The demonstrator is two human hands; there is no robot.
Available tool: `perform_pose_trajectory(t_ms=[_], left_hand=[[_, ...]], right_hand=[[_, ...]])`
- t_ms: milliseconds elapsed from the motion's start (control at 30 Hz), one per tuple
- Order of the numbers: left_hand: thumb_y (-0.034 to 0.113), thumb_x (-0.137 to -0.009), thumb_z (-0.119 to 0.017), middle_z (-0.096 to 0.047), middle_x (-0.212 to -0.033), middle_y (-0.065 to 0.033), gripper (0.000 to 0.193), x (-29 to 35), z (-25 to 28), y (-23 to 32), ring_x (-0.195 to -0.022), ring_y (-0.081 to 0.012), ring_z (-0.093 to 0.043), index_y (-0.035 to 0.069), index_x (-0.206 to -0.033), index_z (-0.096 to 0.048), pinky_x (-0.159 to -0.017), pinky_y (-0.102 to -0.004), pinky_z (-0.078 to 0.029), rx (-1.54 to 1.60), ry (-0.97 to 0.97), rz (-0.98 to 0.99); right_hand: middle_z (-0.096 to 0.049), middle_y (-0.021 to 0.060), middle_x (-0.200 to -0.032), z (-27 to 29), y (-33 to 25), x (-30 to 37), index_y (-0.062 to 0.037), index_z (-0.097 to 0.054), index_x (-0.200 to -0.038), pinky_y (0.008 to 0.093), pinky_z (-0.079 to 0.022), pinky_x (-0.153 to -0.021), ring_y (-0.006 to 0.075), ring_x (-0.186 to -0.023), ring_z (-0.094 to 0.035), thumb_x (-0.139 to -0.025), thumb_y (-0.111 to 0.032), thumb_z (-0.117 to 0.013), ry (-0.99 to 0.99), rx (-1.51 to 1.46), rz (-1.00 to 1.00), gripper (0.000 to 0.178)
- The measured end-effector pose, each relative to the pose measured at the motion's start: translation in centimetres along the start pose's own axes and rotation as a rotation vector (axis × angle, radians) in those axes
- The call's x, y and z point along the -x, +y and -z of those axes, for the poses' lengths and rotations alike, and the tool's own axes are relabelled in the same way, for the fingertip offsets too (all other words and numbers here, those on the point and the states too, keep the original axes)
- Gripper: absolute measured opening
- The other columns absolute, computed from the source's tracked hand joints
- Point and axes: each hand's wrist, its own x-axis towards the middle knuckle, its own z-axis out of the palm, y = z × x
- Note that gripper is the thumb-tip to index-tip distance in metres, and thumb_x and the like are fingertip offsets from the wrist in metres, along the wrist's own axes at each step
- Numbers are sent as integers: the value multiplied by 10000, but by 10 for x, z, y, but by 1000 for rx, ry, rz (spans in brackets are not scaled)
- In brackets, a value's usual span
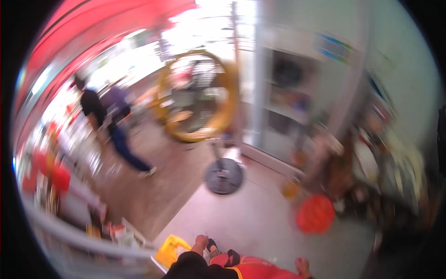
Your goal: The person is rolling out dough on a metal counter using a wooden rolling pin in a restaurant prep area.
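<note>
1. Red cloth apron (260, 269) on the wearer lies nearest the camera, on the near side of the large yellow-ringed standing fan (200, 134).
2. Left hand (201, 241), nearer than the fan, looks curled; I cannot tell whether it holds anything.
3. Bright yellow, blurred item (170, 250) sits just beside that hand, nearer than the fan and slightly left.
4. Right hand (302, 267), nearer and right of the fan, looks loosely curled, its grip unclear.
5. Probably this is walking or looking about; taking the yellow item would call for a short leftward reach with the left hand.
</note>
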Motion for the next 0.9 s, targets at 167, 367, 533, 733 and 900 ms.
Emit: perform_pose_trajectory(t_ms=[167,367,533,733,900], left_hand=[[267,-897,-582,-638,-914,-96,264,-32,81,196,-783,-208,-637,22,-986,-625,-626,-353,-516,1301,-255,246],[279,-905,-551,-652,-832,-73,339,-81,199,465,-713,-151,-607,-22,-1028,-645,-637,-296,-490,844,-227,-518],[279,-936,-539,-640,-905,-51,343,-64,264,635,-807,-145,-601,-12,-1098,-623,-710,-290,-486,923,-381,-706],[273,-945,-547,-621,-880,-35,348,-124,310,804,-826,-132,-579,-12,-1138,-591,-747,-286,-471,1031,-393,-857],[269,-938,-556,-639,-868,-87,356,-165,384,933,-823,-130,-598,-21,-1142,-584,-733,-285,-472,969,-126,-898]], right_hand=[[-664,180,-879,130,30,70,-36,-653,-909,439,-513,-770,368,-857,-636,-827,-225,-591,247,-24,-211,215],[-688,142,-953,193,104,122,-39,-652,-1008,385,-515,-812,313,-888,-657,-813,-206,-631,411,-228,-689,258],[-678,112,-908,200,177,100,-1,-627,-1100,327,-512,-722,207,-792,-640,-817,-115,-615,543,-422,-804,306],[-652,79,-868,308,283,-17,11,-543,-1210,289,-485,-598,148,-696,-593,-838,-60,-572,561,-553,-773,381],[-643,83,-892,465,297,-134,13,-512,-1247,273,-486,-672,145,-750,-592,-877,-57,-537,577,-330,-492,377]])
